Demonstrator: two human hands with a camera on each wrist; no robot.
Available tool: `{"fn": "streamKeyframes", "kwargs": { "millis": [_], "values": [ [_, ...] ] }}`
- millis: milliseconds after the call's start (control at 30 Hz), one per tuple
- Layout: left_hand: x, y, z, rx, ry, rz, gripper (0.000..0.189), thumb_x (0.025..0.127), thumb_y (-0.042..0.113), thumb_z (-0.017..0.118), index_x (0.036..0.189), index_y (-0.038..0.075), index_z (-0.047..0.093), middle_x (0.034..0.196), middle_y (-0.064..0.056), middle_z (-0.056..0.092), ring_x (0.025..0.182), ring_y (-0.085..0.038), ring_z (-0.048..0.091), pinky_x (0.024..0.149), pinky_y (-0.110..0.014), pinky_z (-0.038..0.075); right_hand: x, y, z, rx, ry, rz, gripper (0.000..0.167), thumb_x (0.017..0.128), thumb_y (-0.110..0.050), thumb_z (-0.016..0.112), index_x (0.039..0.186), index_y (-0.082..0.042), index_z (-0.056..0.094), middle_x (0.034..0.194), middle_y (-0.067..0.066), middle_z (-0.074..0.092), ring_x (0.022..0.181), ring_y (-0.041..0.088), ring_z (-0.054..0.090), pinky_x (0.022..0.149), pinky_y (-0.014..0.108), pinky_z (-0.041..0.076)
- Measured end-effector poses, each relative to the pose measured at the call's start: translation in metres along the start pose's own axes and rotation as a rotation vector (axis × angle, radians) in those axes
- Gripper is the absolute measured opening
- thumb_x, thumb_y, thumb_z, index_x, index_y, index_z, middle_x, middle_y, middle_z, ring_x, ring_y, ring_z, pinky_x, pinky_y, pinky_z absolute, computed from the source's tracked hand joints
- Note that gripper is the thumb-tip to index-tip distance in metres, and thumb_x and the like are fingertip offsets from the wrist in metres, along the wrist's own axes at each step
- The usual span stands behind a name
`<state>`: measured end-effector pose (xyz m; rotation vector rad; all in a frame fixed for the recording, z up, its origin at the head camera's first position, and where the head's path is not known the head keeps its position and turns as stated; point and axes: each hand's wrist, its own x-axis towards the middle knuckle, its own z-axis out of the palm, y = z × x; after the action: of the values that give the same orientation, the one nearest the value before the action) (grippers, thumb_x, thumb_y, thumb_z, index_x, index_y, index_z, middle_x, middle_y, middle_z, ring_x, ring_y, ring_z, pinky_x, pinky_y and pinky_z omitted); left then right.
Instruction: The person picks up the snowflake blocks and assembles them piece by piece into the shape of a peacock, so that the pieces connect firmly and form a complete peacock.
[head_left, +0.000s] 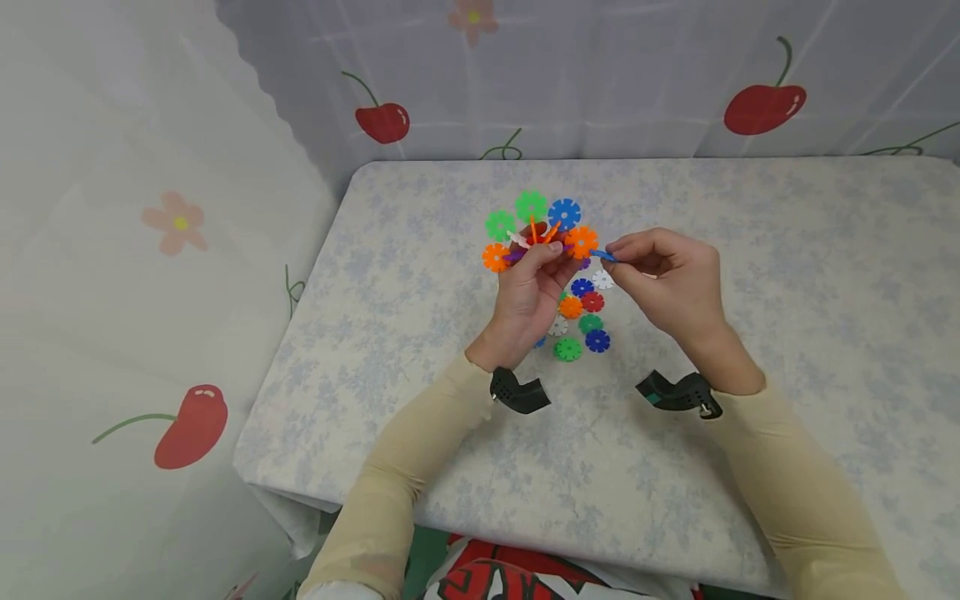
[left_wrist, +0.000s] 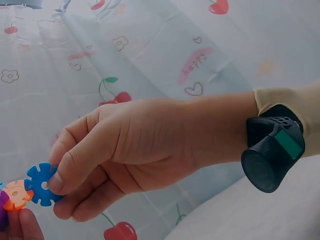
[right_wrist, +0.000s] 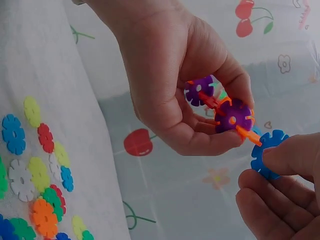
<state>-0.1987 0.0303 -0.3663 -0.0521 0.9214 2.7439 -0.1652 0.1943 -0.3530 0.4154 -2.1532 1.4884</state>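
Note:
My left hand (head_left: 528, 283) grips an assembly of slotted plastic snowflake discs above the table. Green (head_left: 531, 206), blue (head_left: 564, 214) and orange discs (head_left: 582, 242) fan out from it. In the right wrist view, a purple disc (right_wrist: 233, 116) sits between that hand's thumb and fingers. My right hand (head_left: 667, 279) pinches a blue disc (left_wrist: 42, 184) between thumb and fingers. The right wrist view has this blue disc (right_wrist: 270, 154) touching the tip of an orange disc (right_wrist: 249, 135) on the assembly; how deep the slots engage cannot be told.
Loose discs in several colours, among them a green one (head_left: 567, 348) and a dark blue one (head_left: 597, 341), lie on the patterned tablecloth (head_left: 360, 333) below the hands. A cherry-print curtain (head_left: 600, 92) hangs behind the table.

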Motion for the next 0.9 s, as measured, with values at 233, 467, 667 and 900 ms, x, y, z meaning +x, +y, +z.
{"fn": "streamKeyframes", "kwargs": {
  "millis": [233, 467, 667, 900],
  "values": [
    [-0.0009, 0.0000, 0.0011, 0.005, -0.047, 0.046, 0.023, 0.098, -0.003, 0.048, 0.092, 0.017, 0.056, 0.082, 0.003, 0.067, 0.077, -0.010, 0.068, 0.083, -0.023, 0.061, -0.0030, -0.0002, 0.0023, -0.010, 0.002, -0.024, 0.007, 0.079, 0.019, 0.073, 0.082, 0.012, 0.072, 0.093, -0.018, 0.070, 0.089, -0.009, 0.069, 0.080, 0.009, 0.056],
    [-0.0018, 0.0042, 0.0025, 0.035, -0.161, 0.077, 0.028, 0.100, -0.008, 0.045, 0.098, 0.020, 0.049, 0.091, 0.002, 0.065, 0.082, -0.011, 0.069, 0.082, -0.023, 0.061, -0.0042, 0.0000, 0.0030, 0.043, 0.028, -0.067, 0.009, 0.078, 0.022, 0.071, 0.079, 0.013, 0.071, 0.094, -0.016, 0.070, 0.089, -0.003, 0.071, 0.082, 0.012, 0.057],
    [-0.0018, 0.0065, 0.0025, 0.035, -0.203, 0.101, 0.032, 0.099, -0.012, 0.042, 0.097, 0.019, 0.051, 0.092, 0.002, 0.063, 0.081, -0.010, 0.071, 0.083, -0.025, 0.062, -0.0041, 0.0013, 0.0007, 0.082, 0.017, -0.109, 0.007, 0.079, 0.021, 0.071, 0.080, 0.015, 0.070, 0.098, -0.022, 0.069, 0.092, -0.003, 0.071, 0.083, 0.014, 0.058],
    [-0.0025, 0.0070, 0.0015, 0.047, -0.230, 0.103, 0.034, 0.098, -0.014, 0.042, 0.095, 0.019, 0.052, 0.091, 0.002, 0.067, 0.082, -0.010, 0.073, 0.084, -0.025, 0.062, -0.0040, 0.0024, 0.0008, 0.124, 0.034, -0.111, 0.011, 0.076, 0.026, 0.068, 0.079, 0.016, 0.068, 0.098, -0.022, 0.070, 0.090, -0.002, 0.071, 0.082, 0.015, 0.059]
  ]
}}
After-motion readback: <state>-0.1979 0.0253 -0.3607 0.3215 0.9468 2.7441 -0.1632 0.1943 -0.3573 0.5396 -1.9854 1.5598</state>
